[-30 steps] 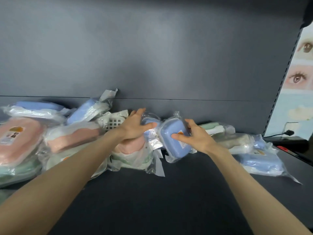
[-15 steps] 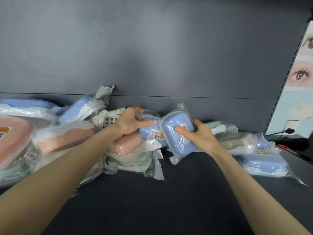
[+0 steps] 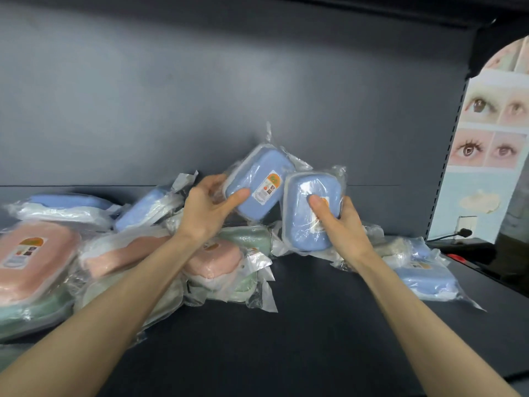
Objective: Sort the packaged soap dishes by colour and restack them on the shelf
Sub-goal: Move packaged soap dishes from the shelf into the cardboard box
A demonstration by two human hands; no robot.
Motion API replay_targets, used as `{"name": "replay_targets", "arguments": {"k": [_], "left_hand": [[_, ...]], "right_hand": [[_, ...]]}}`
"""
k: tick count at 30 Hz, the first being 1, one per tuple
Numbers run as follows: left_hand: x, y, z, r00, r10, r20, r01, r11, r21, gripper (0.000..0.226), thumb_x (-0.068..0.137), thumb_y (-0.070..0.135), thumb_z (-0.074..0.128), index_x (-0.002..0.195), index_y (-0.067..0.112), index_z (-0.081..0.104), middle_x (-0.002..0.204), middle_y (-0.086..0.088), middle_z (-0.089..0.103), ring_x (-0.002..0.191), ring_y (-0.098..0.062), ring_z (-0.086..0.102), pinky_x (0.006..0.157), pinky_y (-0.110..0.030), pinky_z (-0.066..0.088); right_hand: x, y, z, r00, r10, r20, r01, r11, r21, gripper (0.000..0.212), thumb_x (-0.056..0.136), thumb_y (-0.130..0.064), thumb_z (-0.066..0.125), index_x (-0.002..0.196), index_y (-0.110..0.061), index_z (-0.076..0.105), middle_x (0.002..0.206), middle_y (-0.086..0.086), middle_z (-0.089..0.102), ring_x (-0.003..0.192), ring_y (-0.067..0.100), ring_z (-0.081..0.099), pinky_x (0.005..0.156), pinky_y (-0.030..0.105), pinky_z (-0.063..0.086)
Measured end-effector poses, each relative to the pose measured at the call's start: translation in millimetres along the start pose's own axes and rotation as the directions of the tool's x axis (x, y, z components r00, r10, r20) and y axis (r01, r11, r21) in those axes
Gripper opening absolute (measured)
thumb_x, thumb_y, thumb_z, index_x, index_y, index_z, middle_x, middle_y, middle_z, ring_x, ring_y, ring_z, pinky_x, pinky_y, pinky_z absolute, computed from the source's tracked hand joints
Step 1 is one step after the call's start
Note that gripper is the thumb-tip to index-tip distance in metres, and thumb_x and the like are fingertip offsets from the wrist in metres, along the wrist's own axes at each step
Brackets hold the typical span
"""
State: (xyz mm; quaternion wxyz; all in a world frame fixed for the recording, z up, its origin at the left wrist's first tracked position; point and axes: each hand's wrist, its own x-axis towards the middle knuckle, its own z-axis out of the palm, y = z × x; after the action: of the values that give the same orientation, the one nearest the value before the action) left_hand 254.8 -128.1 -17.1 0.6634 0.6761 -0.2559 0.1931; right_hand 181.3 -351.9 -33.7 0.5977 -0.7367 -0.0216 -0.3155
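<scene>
My left hand [image 3: 207, 209] grips a blue packaged soap dish [image 3: 262, 186] lifted above the pile, thumb across its face. Beside it, my right hand [image 3: 340, 222] grips a second blue packaged soap dish [image 3: 307, 213], thumb pressed on its label. The two dishes are side by side and nearly touching. Under them lie a pink dish [image 3: 213, 260] and a green dish [image 3: 247, 237] in clear bags. More pink dishes [image 3: 31, 259] and blue dishes [image 3: 143, 206] are heaped at the left. Another blue dish [image 3: 423, 279] lies at the right.
The dark shelf board [image 3: 286, 339] stretches in front of the pile. A dark back panel [image 3: 229, 96] rises behind. At the right, a perforated upright [image 3: 449, 156] borders a poster of eyes [image 3: 492, 133], with a black cable and plug [image 3: 458, 233] below.
Both hands have lifted their blue dishes up off the pile and turned their labelled faces toward me. The view tilted so the pile sits lower.
</scene>
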Motion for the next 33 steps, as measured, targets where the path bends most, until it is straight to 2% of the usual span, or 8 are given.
{"name": "replay_targets", "arguments": {"k": [3,9,16,19,22,24,29,33], "left_hand": [[-35.6,24.5,-5.8,0.999,-0.025,0.028,0.029,0.989,-0.142,0.043,0.069,0.026,0.075,0.107,0.013,0.059,0.088,0.009,0.071,0.079,-0.008,0.071,0.063,-0.019,0.056],[-124.0,74.1,-34.7,0.985,-0.155,0.079,0.173,0.931,-0.321,0.058,0.064,0.026,0.077,0.111,0.005,0.051,0.111,-0.006,0.066,0.092,-0.025,0.071,0.072,-0.036,0.060],[-244.6,120.2,-83.2,0.939,-0.227,0.260,0.299,0.910,-0.288,0.068,0.079,0.011,0.071,0.137,0.029,0.039,0.121,-0.002,0.066,0.109,-0.025,0.065,0.084,-0.044,0.056],[-287.6,139.6,-95.4,0.951,-0.263,0.165,0.302,0.904,-0.302,0.056,0.083,0.021,0.063,0.134,0.028,0.041,0.121,0.002,0.066,0.107,-0.021,0.065,0.079,-0.042,0.057],[-333.9,157.4,-113.3,0.958,-0.286,0.011,0.278,0.918,-0.282,0.060,0.079,0.040,0.072,0.130,0.024,0.045,0.119,0.001,0.067,0.103,-0.020,0.067,0.074,-0.044,0.057],[-359.3,169.7,-129.5,0.964,-0.249,-0.096,0.220,0.945,-0.240,0.056,0.076,0.041,0.072,0.123,0.021,0.050,0.111,0.002,0.070,0.096,-0.014,0.069,0.066,-0.032,0.058],[-413.9,198.1,-194.4,0.959,-0.089,-0.269,0.102,0.994,0.034,0.053,0.078,0.046,0.067,0.122,0.019,0.050,0.103,0.022,0.067,0.093,0.004,0.065,0.067,-0.009,0.050],[-474.5,213.5,-270.5,0.951,-0.068,-0.300,0.148,0.956,0.251,0.055,0.077,0.059,0.060,0.121,0.030,0.044,0.095,0.042,0.058,0.090,0.015,0.059,0.065,-0.003,0.044]], "right_hand": [[-24.9,-19.9,3.4,0.998,-0.059,-0.034,0.060,0.998,0.036,0.060,0.071,-0.060,0.064,0.112,-0.019,0.050,0.099,-0.013,0.060,0.074,-0.018,0.060,0.055,0.001,0.042],[-98.5,-66.2,1.6,0.991,-0.134,-0.015,0.135,0.986,0.093,0.059,0.071,-0.064,0.058,0.113,-0.024,0.050,0.099,-0.018,0.061,0.081,-0.016,0.061,0.061,0.002,0.044],[-209.6,-94.0,3.5,0.983,-0.146,0.112,0.128,0.980,0.154,0.049,0.074,-0.060,0.060,0.112,-0.030,0.052,0.105,-0.012,0.065,0.089,-0.005,0.065,0.066,0.010,0.049],[-251.1,-106.5,13.3,0.981,-0.132,0.139,0.108,0.980,0.168,0.056,0.075,-0.060,0.061,0.117,-0.025,0.053,0.104,-0.013,0.068,0.091,-0.002,0.066,0.070,0.015,0.050],[-294.6,-123.0,30.2,0.972,-0.129,0.197,0.100,0.983,0.152,0.039,0.080,-0.057,0.066,0.107,-0.033,0.051,0.091,-0.030,0.066,0.085,-0.007,0.065,0.065,0.010,0.049],[-321.5,-135.2,43.0,0.967,-0.127,0.222,0.096,0.985,0.144,0.035,0.079,-0.054,0.064,0.105,-0.035,0.050,0.089,-0.035,0.064,0.084,-0.008,0.064,0.064,0.009,0.049],[-383.9,-168.6,85.9,0.959,-0.126,0.254,0.082,0.981,0.178,0.029,0.085,-0.045,0.066,0.101,-0.035,0.044,0.090,-0.022,0.066,0.080,-0.012,0.063,0.060,0.007,0.046],[-452.7,-186.8,140.4,0.958,-0.101,0.267,0.043,0.976,0.214,0.049,0.081,-0.049,0.067,0.111,-0.027,0.036,0.101,-0.017,0.055,0.080,-0.014,0.060,0.061,0.008,0.048]]}}
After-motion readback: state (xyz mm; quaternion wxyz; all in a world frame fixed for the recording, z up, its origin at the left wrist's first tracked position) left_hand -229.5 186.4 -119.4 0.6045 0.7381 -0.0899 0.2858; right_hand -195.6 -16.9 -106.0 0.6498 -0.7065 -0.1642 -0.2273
